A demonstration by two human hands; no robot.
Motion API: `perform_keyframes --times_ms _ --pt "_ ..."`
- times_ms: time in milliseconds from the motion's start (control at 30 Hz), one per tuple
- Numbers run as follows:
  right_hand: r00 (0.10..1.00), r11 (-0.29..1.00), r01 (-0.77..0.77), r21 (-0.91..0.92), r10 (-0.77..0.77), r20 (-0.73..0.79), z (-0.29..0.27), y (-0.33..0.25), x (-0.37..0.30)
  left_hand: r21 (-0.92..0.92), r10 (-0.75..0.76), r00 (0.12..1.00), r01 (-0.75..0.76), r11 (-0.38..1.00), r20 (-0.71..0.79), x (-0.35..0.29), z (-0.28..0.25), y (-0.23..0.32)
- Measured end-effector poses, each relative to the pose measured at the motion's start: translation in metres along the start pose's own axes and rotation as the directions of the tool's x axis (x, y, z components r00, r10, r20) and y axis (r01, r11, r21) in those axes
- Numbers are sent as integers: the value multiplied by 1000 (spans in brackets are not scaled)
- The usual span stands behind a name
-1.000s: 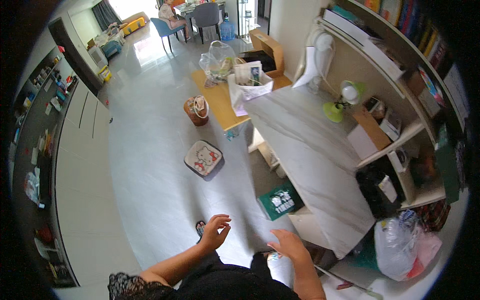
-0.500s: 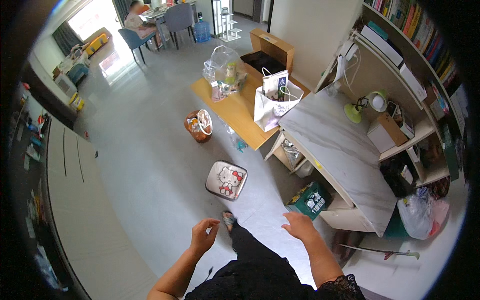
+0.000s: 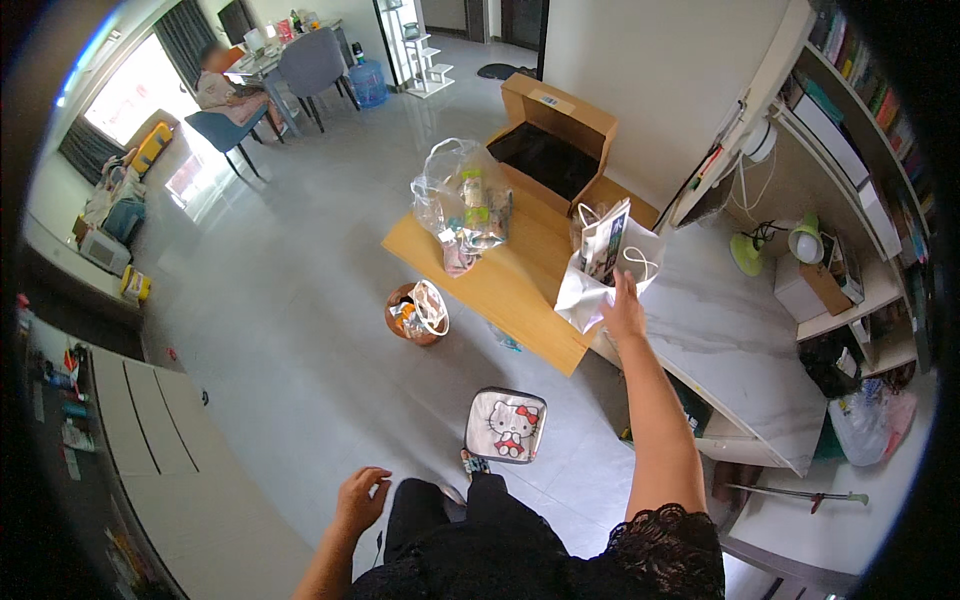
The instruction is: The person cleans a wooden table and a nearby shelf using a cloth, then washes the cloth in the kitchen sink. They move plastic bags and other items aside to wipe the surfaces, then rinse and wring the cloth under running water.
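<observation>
My right hand [image 3: 625, 312] reaches forward to a white paper bag [image 3: 583, 305], its outstretched fingers at the bag's near right rim. Whether they touch the bag is hard to make out. White rope handles and upright printed papers or booklets [image 3: 602, 245] stick out of the bag's top. The bag stands on the right part of a light wooden table [image 3: 525, 315]. Low over the floor at the left, my left hand [image 3: 362, 497] holds nothing, its fingers loosely bent and apart.
A clear plastic bag [image 3: 440, 195] with packaged goods and an opened cardboard box [image 3: 560, 105] share the table. On the floor stand a brown bin [image 3: 402, 325] and a square stool [image 3: 507, 425] with a cartoon cat. A marble-patterned desk [image 3: 710, 330] with a green lamp [image 3: 745, 255] lies right.
I have stepped closer to the table. My right hand has moved forward from over the floor to the paper bag. My left hand has moved lower and to the left.
</observation>
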State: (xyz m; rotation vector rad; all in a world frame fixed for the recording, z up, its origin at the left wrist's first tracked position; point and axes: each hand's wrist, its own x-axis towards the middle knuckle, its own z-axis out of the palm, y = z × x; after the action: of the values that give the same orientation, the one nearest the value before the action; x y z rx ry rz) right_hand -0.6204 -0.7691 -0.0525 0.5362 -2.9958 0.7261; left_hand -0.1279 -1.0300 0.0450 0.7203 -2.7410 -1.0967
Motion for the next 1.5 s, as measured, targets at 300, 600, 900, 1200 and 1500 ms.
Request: perform_keyframes --times_ms 300,600,900,1200,1500 --pt "938 921 -126 -369 231 257 27 -55 43 -84 195 951 -179 980 240 183 -30 -89" --pt "942 922 134 -364 -5 336 12 -295 -86 -524 253 784 106 845 567 347 -42 -64" --pt "597 988 -140 -59 132 791 180 -357 -104 57 105 692 -208 976 715 371 25 -161" --pt "644 974 -205 -98 210 736 393 -259 -132 306 -366 672 213 928 643 386 192 -275" --pt "885 981 -73 -179 147 442 565 -161 -161 220 -96 825 -35 975 557 397 360 -414"
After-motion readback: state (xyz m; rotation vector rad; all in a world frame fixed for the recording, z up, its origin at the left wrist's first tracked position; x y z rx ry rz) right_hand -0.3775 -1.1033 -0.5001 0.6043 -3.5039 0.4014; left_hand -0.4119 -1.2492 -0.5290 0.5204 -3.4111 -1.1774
